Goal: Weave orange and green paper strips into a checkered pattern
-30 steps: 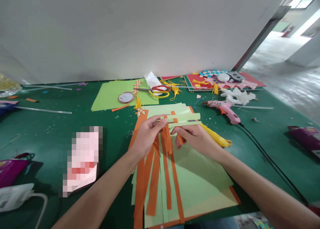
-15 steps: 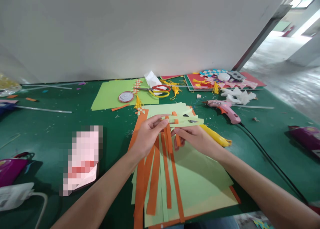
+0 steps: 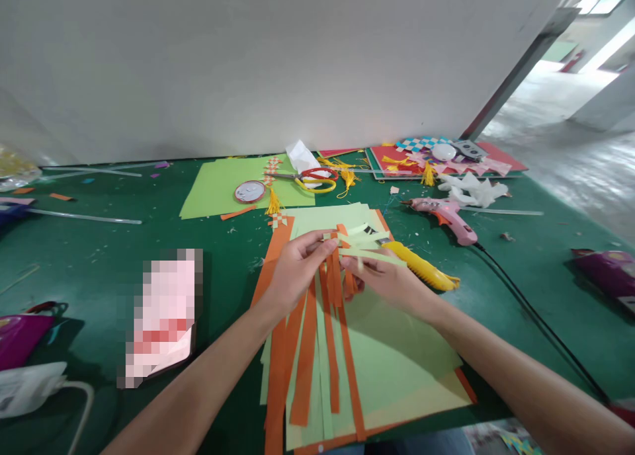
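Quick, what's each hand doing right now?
Left hand: closed, pinching the woven paper strips.
Right hand: fingers curled at the strips' right side; whether it grips one cannot be told.

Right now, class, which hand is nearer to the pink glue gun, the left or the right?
The right. The right hand is just left of and nearer the pink glue gun; the left hand is farther left, beyond the right hand.

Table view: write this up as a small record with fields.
left hand: left hand pinches woven paper strips
right hand: right hand touches the strips; grip unclear
beneath: green paper sheets
right: pink glue gun, yellow-handled tool
beyond: scissors, yellow tassel
surface: green table
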The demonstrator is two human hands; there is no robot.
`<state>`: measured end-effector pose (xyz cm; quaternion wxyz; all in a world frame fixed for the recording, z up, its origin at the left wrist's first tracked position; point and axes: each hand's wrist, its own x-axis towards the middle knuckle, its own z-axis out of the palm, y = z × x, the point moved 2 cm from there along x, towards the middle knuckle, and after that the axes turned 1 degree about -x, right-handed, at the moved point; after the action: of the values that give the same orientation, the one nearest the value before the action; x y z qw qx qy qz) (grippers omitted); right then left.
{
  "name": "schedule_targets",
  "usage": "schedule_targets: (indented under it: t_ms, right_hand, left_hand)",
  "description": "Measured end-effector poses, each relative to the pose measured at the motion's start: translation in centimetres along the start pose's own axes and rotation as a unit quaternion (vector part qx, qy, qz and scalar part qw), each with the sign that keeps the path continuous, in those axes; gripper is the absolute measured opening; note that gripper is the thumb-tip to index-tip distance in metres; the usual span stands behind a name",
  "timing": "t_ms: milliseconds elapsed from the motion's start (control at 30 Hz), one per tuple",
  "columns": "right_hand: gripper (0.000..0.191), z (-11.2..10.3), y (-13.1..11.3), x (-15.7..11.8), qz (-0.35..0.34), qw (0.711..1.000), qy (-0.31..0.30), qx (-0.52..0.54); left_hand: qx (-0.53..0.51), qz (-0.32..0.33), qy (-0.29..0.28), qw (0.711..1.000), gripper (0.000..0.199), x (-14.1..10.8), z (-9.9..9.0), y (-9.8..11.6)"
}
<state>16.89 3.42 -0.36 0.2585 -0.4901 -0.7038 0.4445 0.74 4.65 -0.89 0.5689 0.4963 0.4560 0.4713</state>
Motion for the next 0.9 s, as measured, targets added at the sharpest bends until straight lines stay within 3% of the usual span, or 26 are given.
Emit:
schedule_targets:
  t_ms: [133,300,467,900]
  right_hand:
    - [0.036,0.30,0.13,0.16,0.001,1.000,-0.001,-0.021]
    - [0.026,0.28,0.34,0.15,-0.063,0.997,0.037,-0.040]
    - [0.035,-0.02,0.17,-0.17,0.029,0.999,-0.002,-0.024]
    - [0.042,0.60,-0.07,0.13,0.006,1.000,0.009,-0.024]
  left_hand:
    - [-0.024,-0.024,-0.014,0.999,0.027,-0.03,0.08,-0.10]
    - [0.009,-0.004,-0.017,1.000,0.025,-0.20,0.13,0.21]
    - [-0.007,-0.001,0.004,1.000,0.021,-0.18,0.02,0.07]
    - [-0.041,0.003,0.039,0.998,0.021,-0.26,0.07,-0.23]
